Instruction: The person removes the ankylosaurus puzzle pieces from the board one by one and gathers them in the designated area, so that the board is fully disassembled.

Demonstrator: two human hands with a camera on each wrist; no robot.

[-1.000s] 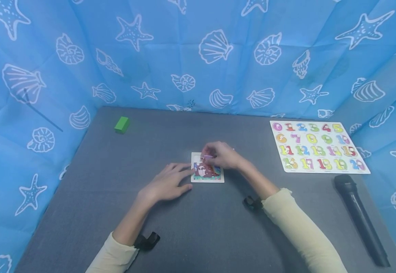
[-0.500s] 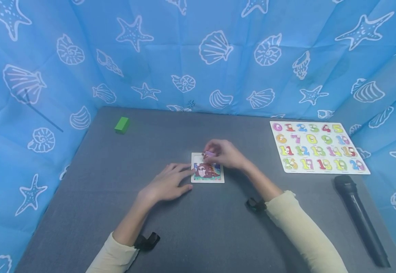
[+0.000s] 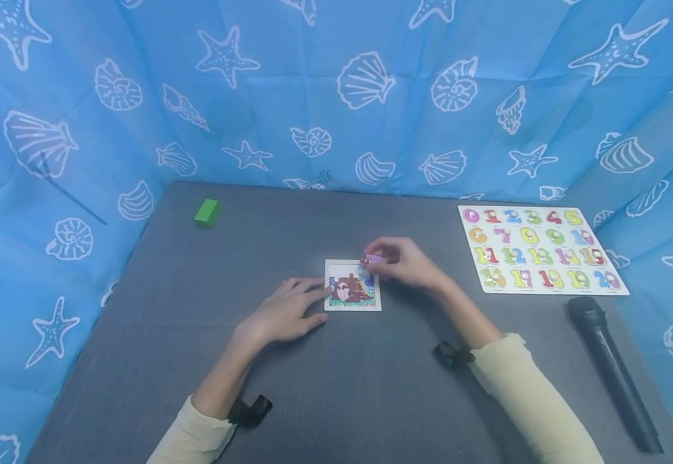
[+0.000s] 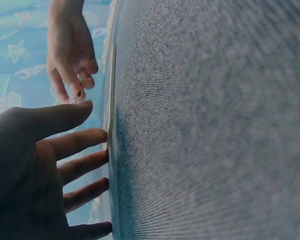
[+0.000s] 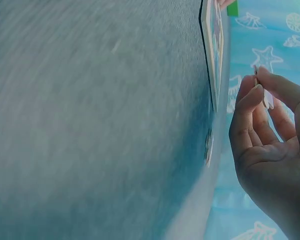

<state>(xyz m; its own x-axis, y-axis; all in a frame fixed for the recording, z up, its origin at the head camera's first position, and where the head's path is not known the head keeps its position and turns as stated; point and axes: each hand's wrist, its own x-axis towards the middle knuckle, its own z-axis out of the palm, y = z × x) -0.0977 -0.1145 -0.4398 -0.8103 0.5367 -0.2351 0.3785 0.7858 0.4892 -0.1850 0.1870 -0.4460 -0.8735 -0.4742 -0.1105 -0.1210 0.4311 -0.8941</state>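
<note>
A small jigsaw puzzle board (image 3: 378,301) with a pale frame lies flat in the middle of the table. Red-brown and coloured pieces fill its lower part, while its upper left shows bare backing. My left hand (image 3: 286,310) lies with spread, straight fingers, its fingertips at the board's left edge. Above the upper right corner, my right hand (image 3: 403,263) pinches a purplish jigsaw piece (image 3: 374,259) between thumb and fingers. The right wrist view shows this piece (image 5: 268,101) edge-on, held off the table. Another flat piece (image 5: 208,148) lies on the table beside the board there.
At the back left stands a green block (image 3: 207,212). On the right are a number puzzle board (image 3: 545,293) with coloured numerals and a black microphone (image 3: 612,374). A blue curtain (image 3: 336,96) with shell prints hangs behind the table.
My right hand, still pinching the piece, has moved right from over the board's upper middle to its upper right corner, uncovering more of the picture. My left hand has stayed put.
</note>
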